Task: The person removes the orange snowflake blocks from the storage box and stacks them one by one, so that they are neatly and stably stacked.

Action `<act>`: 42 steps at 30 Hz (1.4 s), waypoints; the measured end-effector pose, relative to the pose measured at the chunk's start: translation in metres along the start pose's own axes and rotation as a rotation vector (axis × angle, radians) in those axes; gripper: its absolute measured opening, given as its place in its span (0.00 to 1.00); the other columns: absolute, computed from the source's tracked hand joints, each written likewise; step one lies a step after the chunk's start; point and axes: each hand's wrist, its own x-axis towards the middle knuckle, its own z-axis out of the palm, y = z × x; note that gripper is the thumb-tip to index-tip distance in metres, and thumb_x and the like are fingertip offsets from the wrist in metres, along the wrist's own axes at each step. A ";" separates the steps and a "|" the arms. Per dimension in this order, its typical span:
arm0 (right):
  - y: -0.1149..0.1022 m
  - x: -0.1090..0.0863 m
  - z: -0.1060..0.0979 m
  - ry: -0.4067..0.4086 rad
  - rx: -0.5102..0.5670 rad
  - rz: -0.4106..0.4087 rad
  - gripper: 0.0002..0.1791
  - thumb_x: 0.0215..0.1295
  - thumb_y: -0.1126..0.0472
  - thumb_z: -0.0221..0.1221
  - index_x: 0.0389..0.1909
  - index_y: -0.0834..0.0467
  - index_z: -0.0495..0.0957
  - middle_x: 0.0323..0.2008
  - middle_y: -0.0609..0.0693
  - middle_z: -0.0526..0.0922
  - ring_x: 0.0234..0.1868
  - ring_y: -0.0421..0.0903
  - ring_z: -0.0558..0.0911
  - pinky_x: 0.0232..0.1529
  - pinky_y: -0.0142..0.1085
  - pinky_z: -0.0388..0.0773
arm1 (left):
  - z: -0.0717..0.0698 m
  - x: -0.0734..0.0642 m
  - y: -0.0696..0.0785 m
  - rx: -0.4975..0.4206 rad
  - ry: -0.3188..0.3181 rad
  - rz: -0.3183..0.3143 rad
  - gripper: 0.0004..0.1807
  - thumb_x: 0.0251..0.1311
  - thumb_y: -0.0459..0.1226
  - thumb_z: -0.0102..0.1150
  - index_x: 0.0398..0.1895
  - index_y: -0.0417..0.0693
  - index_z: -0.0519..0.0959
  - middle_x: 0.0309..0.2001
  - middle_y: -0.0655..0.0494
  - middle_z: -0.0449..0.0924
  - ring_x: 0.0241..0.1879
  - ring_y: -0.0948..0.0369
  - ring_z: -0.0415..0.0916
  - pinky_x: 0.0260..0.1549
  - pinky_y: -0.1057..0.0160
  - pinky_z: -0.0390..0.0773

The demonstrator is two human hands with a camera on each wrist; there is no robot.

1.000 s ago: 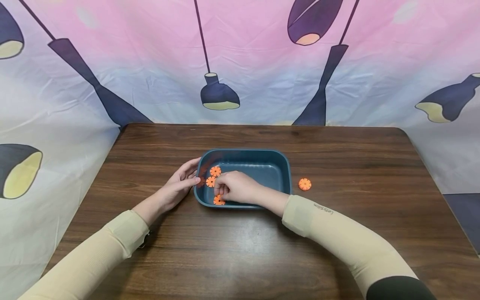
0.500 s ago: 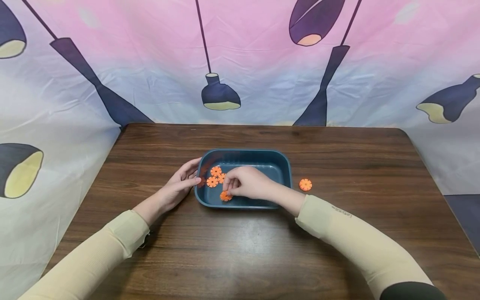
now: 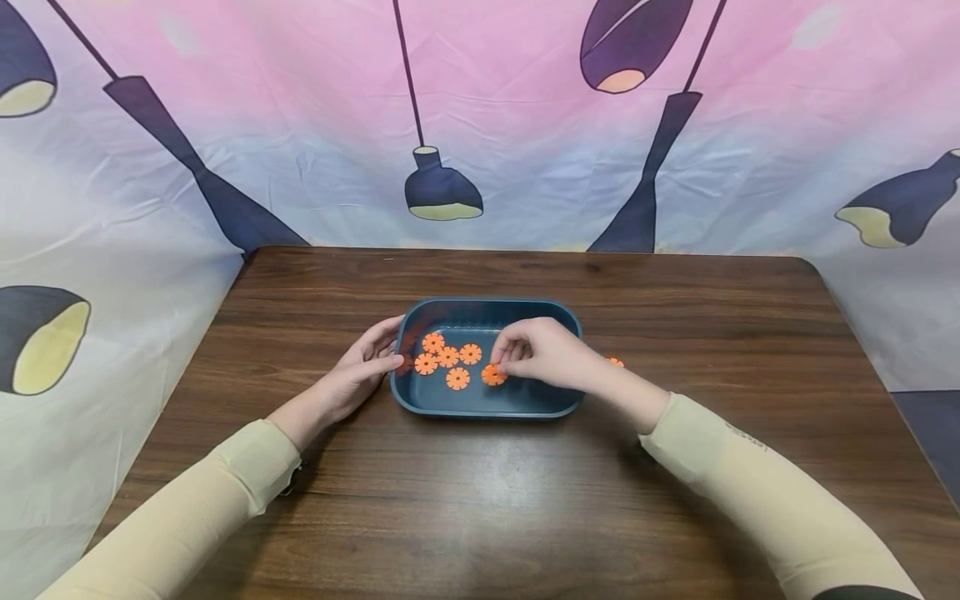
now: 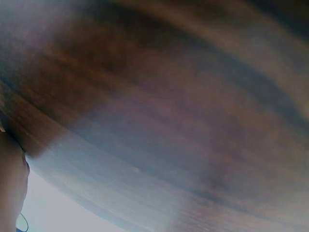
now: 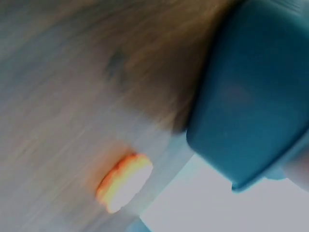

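My right hand (image 3: 547, 354) is inside a dark blue rectangular plastic box (image 3: 525, 407). Its thumb and fingertips pinch a small orange notched disc (image 3: 493, 375) close to the box floor. Left of that disc lie several matching orange discs (image 3: 458, 379), flat on the floor and near one another. My left hand (image 3: 356, 371) holds the box's left end, thumb at the rim and fingers along the outer wall, partly hidden. The right wrist view shows the box's outer side (image 5: 246, 96); the left wrist view catches only a sliver of the hand (image 4: 12, 179).
The box stands on a brown wood-grain table (image 3: 465, 492). Another orange disc (image 5: 125, 183) lies on the table right of the box, mostly hidden by the right forearm in the head view. A patterned cloth (image 3: 525, 125) hangs behind the table.
My right hand has moved rightward within the box, leaving discs lying on the floor behind it, and now pinches one further right. My left hand stays at the box's left end.
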 end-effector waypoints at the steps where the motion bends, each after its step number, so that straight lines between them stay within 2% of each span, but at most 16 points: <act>1: 0.001 -0.003 -0.003 0.008 0.005 0.000 0.02 0.70 0.65 0.69 0.40 0.59 0.88 0.36 0.48 0.90 0.37 0.39 0.84 0.43 0.33 0.85 | 0.000 0.000 0.000 -0.002 -0.002 0.002 0.34 0.77 0.26 0.48 0.83 0.46 0.57 0.74 0.61 0.67 0.70 0.68 0.68 0.63 0.74 0.75; 10: 0.015 -0.030 -0.027 0.098 0.075 0.073 0.05 0.68 0.69 0.69 0.41 0.57 0.88 0.34 0.49 0.89 0.37 0.44 0.85 0.41 0.32 0.85 | -0.001 0.000 0.000 -0.004 -0.020 0.013 0.34 0.77 0.27 0.48 0.83 0.47 0.57 0.74 0.60 0.67 0.70 0.67 0.69 0.62 0.73 0.77; 17: 0.027 -0.050 -0.044 0.155 0.129 0.134 0.04 0.67 0.68 0.70 0.41 0.60 0.88 0.37 0.52 0.90 0.37 0.39 0.85 0.41 0.29 0.84 | 0.000 0.000 0.000 -0.003 -0.012 0.002 0.34 0.77 0.26 0.47 0.84 0.46 0.55 0.74 0.58 0.66 0.69 0.67 0.69 0.62 0.73 0.77; 28: 0.048 -0.082 -0.060 0.227 0.134 0.196 0.05 0.68 0.67 0.70 0.42 0.62 0.87 0.34 0.51 0.88 0.34 0.40 0.83 0.35 0.32 0.82 | 0.001 0.001 0.001 -0.001 -0.001 -0.012 0.34 0.77 0.26 0.47 0.84 0.46 0.56 0.75 0.58 0.65 0.70 0.67 0.68 0.62 0.73 0.76; 37: 0.068 -0.102 -0.072 0.241 0.192 0.261 0.09 0.69 0.68 0.68 0.46 0.69 0.85 0.36 0.51 0.88 0.35 0.36 0.85 0.42 0.33 0.89 | 0.002 0.000 0.004 0.005 0.008 -0.022 0.35 0.76 0.27 0.47 0.84 0.45 0.55 0.75 0.56 0.65 0.68 0.68 0.70 0.62 0.72 0.77; 42: 0.077 -0.107 -0.075 0.218 0.153 0.316 0.10 0.71 0.66 0.67 0.48 0.68 0.85 0.38 0.55 0.88 0.34 0.36 0.86 0.42 0.29 0.86 | 0.001 0.000 0.003 0.009 0.008 -0.026 0.35 0.76 0.27 0.47 0.84 0.45 0.54 0.76 0.53 0.63 0.68 0.68 0.69 0.62 0.73 0.76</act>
